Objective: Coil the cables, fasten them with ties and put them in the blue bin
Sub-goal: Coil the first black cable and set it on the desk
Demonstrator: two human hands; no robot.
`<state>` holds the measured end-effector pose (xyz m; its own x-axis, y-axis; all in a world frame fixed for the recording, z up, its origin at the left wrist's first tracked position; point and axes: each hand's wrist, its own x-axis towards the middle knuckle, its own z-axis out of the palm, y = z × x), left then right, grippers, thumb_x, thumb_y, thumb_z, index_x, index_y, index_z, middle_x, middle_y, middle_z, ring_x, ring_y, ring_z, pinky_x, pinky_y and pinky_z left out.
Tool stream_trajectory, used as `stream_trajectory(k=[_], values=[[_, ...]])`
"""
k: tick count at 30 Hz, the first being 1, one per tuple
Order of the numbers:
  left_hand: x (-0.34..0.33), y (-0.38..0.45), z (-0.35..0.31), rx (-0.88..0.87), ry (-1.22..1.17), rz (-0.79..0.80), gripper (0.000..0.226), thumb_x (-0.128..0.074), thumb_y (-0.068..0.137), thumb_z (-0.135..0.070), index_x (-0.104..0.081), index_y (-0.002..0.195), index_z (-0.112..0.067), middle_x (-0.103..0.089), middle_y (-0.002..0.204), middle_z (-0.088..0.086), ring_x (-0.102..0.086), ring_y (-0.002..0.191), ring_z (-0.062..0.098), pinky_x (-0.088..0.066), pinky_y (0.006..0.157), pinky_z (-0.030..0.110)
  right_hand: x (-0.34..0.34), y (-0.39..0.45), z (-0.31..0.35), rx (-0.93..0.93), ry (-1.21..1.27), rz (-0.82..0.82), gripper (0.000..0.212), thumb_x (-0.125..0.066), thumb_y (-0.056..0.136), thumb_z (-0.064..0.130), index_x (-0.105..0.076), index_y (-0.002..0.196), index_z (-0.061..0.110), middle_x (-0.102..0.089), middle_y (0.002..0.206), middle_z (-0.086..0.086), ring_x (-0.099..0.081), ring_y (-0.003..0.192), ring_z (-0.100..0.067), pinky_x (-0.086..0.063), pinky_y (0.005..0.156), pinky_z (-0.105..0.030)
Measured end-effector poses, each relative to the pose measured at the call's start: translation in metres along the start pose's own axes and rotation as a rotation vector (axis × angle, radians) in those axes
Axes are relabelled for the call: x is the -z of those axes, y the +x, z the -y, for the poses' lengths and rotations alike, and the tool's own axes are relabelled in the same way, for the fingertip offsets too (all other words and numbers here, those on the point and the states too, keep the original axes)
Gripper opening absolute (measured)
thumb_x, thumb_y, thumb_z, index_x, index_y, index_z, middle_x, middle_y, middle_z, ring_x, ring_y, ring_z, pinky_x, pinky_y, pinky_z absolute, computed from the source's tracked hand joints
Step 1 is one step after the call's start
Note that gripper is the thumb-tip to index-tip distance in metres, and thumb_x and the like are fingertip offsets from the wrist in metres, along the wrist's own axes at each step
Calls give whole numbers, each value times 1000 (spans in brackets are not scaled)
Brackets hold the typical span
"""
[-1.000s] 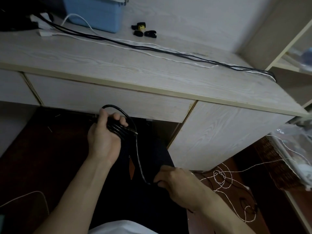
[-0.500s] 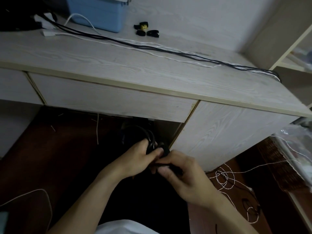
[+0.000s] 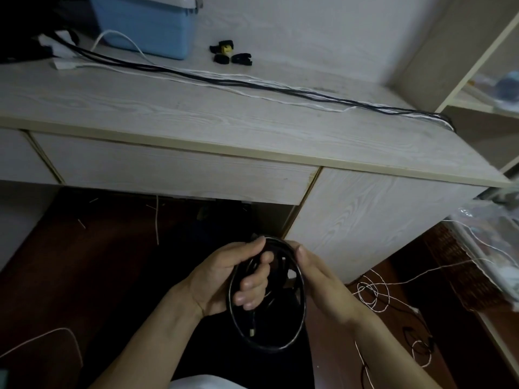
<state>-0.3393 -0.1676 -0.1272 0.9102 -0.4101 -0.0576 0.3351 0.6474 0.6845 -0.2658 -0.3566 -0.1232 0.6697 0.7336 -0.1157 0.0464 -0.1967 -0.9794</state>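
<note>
A coiled black cable (image 3: 295, 336) hangs as a round loop below the desk front, its plug end dangling inside the loop. My left hand (image 3: 224, 279) grips the coil's left side with fingers curled through it. Against the coil's right side lies my right hand (image 3: 320, 284), its thumb at the top of the loop. The blue bin (image 3: 148, 23) stands at the back left of the desk (image 3: 196, 119). Black ties (image 3: 230, 56) lie to the right of the bin. Several long black and white cables (image 3: 280, 89) stretch across the desk.
A tangle of thin white cable (image 3: 373, 293) lies on the dark floor at the right, with black cable (image 3: 412, 335) near it. A white power strip (image 3: 66, 63) sits at the desk's back left. Shelves (image 3: 477, 88) rise on the right. Another white cord (image 3: 56, 332) curves at the lower left.
The two hands came together from apart, and the black cable is now gathered into one round loop held between them, lower and more to the right than a second ago.
</note>
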Motion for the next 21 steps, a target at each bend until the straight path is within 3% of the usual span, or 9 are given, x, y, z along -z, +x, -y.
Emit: stream_trajectory(k=[3, 7, 9, 11, 14, 17, 21], values=[[1, 0, 1, -13, -50, 33, 32, -46, 101, -34, -55, 87, -7, -50, 50, -1, -48, 37, 9, -45, 46, 25, 2, 1, 1, -53, 130, -2, 80, -66, 77, 72, -50, 137, 20, -60, 132, -8, -57, 125, -28, -49, 103, -45], [-8, 5, 7, -13, 18, 14, 29, -47, 100, -31, -55, 87, -6, -49, 52, 1, -48, 38, 12, -44, 47, 26, 14, -3, 7, -21, 254, 178, 97, -77, 75, 55, -33, 151, 15, -50, 147, -12, -49, 135, -27, -43, 110, -40], [-10, 7, 10, -17, -10, 0, 28, -50, 99, -31, -54, 88, -6, -47, 52, 0, -47, 38, 12, -44, 47, 27, 18, -6, 9, 40, 91, 258, 92, -78, 80, 36, -27, 153, 14, -46, 150, -8, -44, 139, -25, -38, 114, -38], [-9, 7, 11, -18, -92, 40, 26, -51, 100, -30, -53, 92, -5, -48, 54, -1, -49, 41, 11, -45, 48, 26, 17, -3, 6, 15, 22, 215, 84, -78, 80, 13, -33, 151, 15, -52, 145, -6, -49, 135, -22, -40, 113, -39], [-10, 7, 15, -76, -159, 171, 16, -54, 99, -18, -53, 103, -2, -54, 62, -1, -54, 48, 10, -45, 54, 26, 15, 4, 0, -23, 60, -11, 69, -81, 75, 17, -52, 137, 15, -66, 128, -7, -61, 121, -21, -46, 108, -44], [-14, 9, 19, -64, -130, 210, 18, -55, 99, -19, -54, 105, -2, -54, 59, -4, -53, 45, 6, -43, 51, 23, 13, 4, -3, 11, 60, 34, 32, -72, 84, 11, -68, 115, 15, -73, 107, -1, -68, 104, -15, -51, 91, -28], [-7, 12, 19, 32, -237, 249, 32, -49, 101, -37, -51, 91, -7, -47, 50, -6, -47, 38, 7, -31, 44, 25, 14, 3, -6, 7, 139, 91, 39, -64, 89, 1, -61, 127, 7, -69, 115, -12, -64, 112, -23, -49, 96, -30]])
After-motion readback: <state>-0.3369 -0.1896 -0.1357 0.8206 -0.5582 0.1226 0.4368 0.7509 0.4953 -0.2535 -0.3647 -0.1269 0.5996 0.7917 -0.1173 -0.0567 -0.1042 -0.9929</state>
